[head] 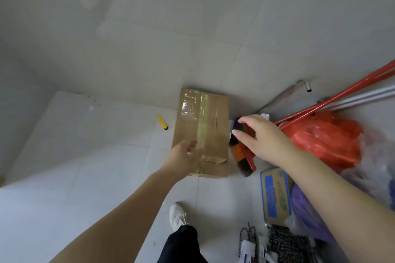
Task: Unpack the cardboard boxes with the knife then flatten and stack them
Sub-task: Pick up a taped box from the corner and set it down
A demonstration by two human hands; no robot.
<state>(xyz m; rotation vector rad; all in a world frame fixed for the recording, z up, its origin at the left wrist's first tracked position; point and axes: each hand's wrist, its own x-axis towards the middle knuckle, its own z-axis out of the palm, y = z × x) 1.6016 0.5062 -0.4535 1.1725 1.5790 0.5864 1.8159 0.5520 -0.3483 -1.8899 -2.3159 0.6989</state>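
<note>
A flattened brown cardboard box (203,128) with clear tape along its middle lies on the white tiled floor against the wall. My left hand (184,156) hovers over its near end, fingers relaxed and spread, holding nothing. My right hand (263,136) reaches out to the right of the box, fingers extended above a broom head, holding nothing. A yellow utility knife (162,122) lies on the floor to the left of the box.
A broom head (242,151) with orange and purple bristles lies right of the box. Red handles (333,100), a metal pipe (284,94), a red plastic bag (327,139), a blue-printed carton (275,196) and a purple bag (307,215) crowd the right side. My shoe (178,215) stands below.
</note>
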